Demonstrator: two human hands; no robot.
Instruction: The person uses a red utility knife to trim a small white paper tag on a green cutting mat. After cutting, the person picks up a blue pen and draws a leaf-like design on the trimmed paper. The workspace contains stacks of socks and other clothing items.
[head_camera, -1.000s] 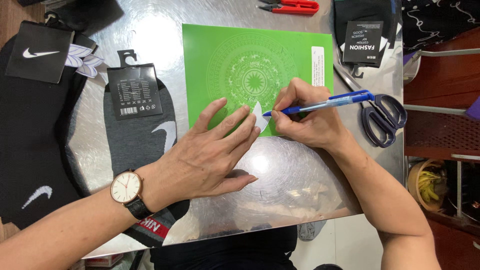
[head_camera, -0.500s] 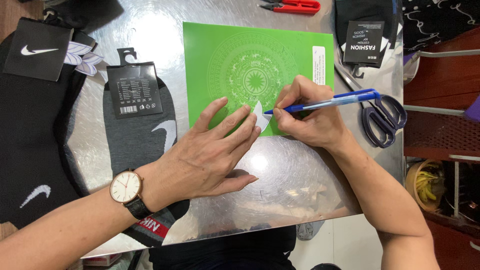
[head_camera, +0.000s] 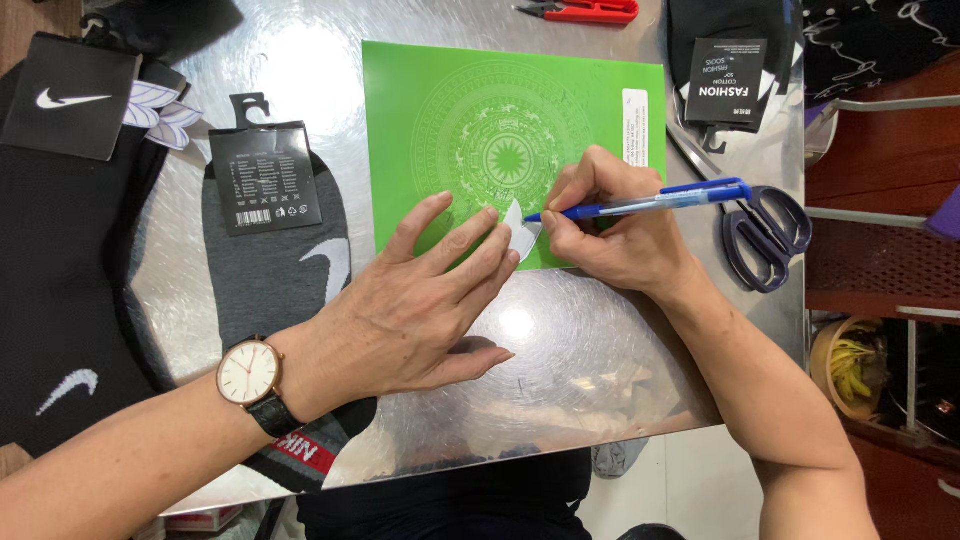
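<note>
- The left hand's (head_camera: 420, 300) grip is released: the palm lies flat on the desk (head_camera: 580, 350) and the spread fingertips (head_camera: 490, 215) press down on a small white paper slip (head_camera: 522, 232).
- The right hand's (head_camera: 615, 225) grip is clenched round a blue pen (head_camera: 650, 200), whose tip meets the slip's edge.
- Along the desk's left edge lie black socks (head_camera: 60, 300) with a black card label (head_camera: 70, 95). Just beside them is a grey sock (head_camera: 275, 280) on a black hanger card (head_camera: 265, 178), its lower end under the left wrist, which wears a white-faced watch (head_camera: 248, 372).
- A green sheet (head_camera: 450, 120) with a round pale pattern lies mid-desk, reaching toward the far edge. The slip sits on the sheet's near edge, between the two hands.
- At the far edge, red-handled pliers (head_camera: 590, 10) lie beyond the sheet. Toward the far right corner is another black sock pack (head_camera: 730, 80) with a card.
- Near the right edge, dark-handled scissors (head_camera: 765, 235) lie just beside the right hand, under the pen's back end.
- As I judge it, the step in hand is marking the slip while the left fingers pin it.
- Any further stroke calls for steady downward pressure from those fingers, since so light a scrap would slide on the smooth sheet, and for a small, controlled pen movement that stays on the slip.
</note>
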